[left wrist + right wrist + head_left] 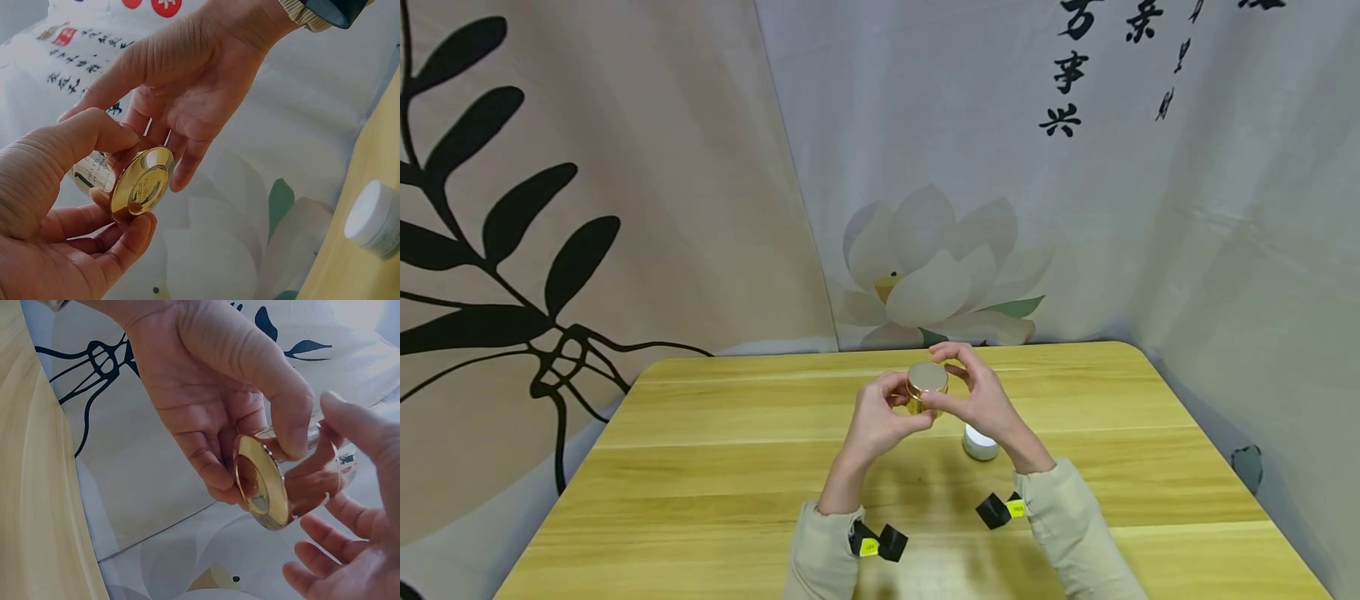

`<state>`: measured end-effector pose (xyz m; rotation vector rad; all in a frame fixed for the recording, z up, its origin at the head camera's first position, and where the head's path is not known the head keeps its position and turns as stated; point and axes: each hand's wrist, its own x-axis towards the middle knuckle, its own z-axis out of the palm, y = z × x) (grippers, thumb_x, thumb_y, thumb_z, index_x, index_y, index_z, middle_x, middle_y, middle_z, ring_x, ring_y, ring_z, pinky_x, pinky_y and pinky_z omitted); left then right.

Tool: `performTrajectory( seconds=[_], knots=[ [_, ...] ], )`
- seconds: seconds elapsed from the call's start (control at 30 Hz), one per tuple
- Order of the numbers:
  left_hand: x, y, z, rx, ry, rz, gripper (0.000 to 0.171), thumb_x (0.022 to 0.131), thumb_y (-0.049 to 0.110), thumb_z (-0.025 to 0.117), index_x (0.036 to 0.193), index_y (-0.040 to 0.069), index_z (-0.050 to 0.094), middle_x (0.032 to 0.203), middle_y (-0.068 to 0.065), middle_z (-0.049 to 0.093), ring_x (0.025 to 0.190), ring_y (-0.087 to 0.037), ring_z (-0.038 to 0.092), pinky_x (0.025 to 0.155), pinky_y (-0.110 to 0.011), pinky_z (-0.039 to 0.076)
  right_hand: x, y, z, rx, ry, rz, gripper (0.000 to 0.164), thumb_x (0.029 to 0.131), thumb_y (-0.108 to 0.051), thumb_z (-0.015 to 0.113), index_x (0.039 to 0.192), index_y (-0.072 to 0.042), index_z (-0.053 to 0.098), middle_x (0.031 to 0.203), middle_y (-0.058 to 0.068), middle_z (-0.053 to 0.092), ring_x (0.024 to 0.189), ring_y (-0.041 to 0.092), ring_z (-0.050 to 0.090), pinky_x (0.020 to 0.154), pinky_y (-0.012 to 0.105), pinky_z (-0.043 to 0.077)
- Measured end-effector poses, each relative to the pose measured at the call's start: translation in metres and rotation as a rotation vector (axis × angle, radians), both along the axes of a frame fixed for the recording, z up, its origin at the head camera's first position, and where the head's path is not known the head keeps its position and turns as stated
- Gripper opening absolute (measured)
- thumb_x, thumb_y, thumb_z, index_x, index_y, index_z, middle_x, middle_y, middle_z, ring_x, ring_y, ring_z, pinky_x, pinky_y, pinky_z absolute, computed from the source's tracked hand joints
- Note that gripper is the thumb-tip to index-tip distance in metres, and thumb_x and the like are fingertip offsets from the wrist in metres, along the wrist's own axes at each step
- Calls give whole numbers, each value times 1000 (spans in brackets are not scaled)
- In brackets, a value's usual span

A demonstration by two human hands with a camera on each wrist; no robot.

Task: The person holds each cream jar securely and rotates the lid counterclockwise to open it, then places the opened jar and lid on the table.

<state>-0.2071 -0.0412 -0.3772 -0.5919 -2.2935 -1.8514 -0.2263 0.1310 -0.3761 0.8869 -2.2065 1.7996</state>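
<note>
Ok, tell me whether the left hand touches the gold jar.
Touching: in the left wrist view, the left hand pinches the gold jar between thumb and fingers.

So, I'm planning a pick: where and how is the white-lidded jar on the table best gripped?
Probably by opposite sides of its round wall, coming from the person's near side: the white-lidded jar is short and stands upright on the table, while the right hand partly hides its far edge in the head view.

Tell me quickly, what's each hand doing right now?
Left hand: closed, holding the gold container.
Right hand: open, close around it; whether it touches cannot be told.
</note>
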Motion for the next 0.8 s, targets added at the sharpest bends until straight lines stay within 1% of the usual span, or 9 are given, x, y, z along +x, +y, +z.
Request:
performTrajectory(
  seconds=[0.03, 0.1, 0.23, 0.33, 0.4, 0.53, 0.6, 0.7, 0.8],
  knots=[
    [-3, 0, -4, 3, -2, 2, 35, 69, -4, 76, 102, -7, 65, 88, -8, 59, 81, -21, 52, 80, -46, 49, 0, 0, 1, -2, 0, -4, 38, 79, -4, 72, 111, -1, 53, 127, 15, 45, 123, 29, 39, 103, 53, 30],
    [-5, 0, -8, -2, 4, 6, 35, 69, -2, 77, 102, -4, 66, 88, -6, 59, 80, -18, 52, 79, -41, 50, 0, 0, 1, 0, 4, 1, 35, 80, -5, 71, 111, -1, 55, 127, 15, 45, 122, 29, 39, 103, 53, 31],
    [-7, -1, -10, -8, 15, 6, 33, 69, 1, 77, 100, -2, 67, 87, -6, 59, 78, -15, 52, 76, -35, 51, 1, 2, 1, 22, 21, 32, 35, 87, -9, 65, 118, 1, 57, 129, 16, 44, 122, 29, 40, 102, 49, 34],
    [-7, -1, -10, -11, 23, 2, 33, 69, 2, 77, 100, -2, 67, 87, -8, 60, 78, -15, 53, 75, -31, 51, 1, 3, 0, 28, 34, 64, 37, 89, -10, 62, 124, 3, 55, 131, 18, 43, 123, 30, 40, 102, 44, 35],
    [-6, -1, -10, -8, 19, 1, 33, 69, 1, 77, 100, -2, 67, 88, -7, 60, 79, -15, 53, 75, -29, 50, 1, 3, 0, 28, 34, 72, 41, 89, -10, 62, 127, 2, 53, 132, 18, 42, 124, 29, 39, 102, 44, 35],
    [-6, 0, -10, -3, -7, 5, 33, 69, -2, 77, 100, -2, 67, 87, -5, 58, 79, -16, 50, 75, -27, 48, 0, 2, -1, 22, 16, 47, 46, 84, -10, 68, 127, -2, 51, 131, 17, 43, 124, 26, 37, 103, 50, 32],
    [-4, 0, -8, 2, -17, 5, 33, 68, -4, 76, 100, -4, 66, 86, -4, 57, 79, -18, 49, 75, -28, 47, -1, 1, -3, 12, 2, 32, 46, 82, -8, 71, 123, -3, 51, 128, 15, 45, 123, 25, 38, 103, 52, 30],
    [3, 0, 3, 3, -15, -2, 31, 68, -6, 74, 98, -7, 65, 86, -5, 56, 79, -20, 48, 74, -31, 47, -1, 1, -5, -2, -5, 19, 41, 80, -4, 72, 116, -2, 53, 125, 14, 46, 121, 26, 39, 103, 52, 31],
    [11, 0, 15, -2, -13, -8, 30, 69, -7, 73, 98, -9, 64, 86, -6, 57, 79, -21, 49, 76, -35, 48, -1, 1, -5, 7, 2, 12, 37, 80, -3, 71, 114, -2, 56, 126, 12, 46, 122, 26, 39, 102, 51, 32]
  ],
)
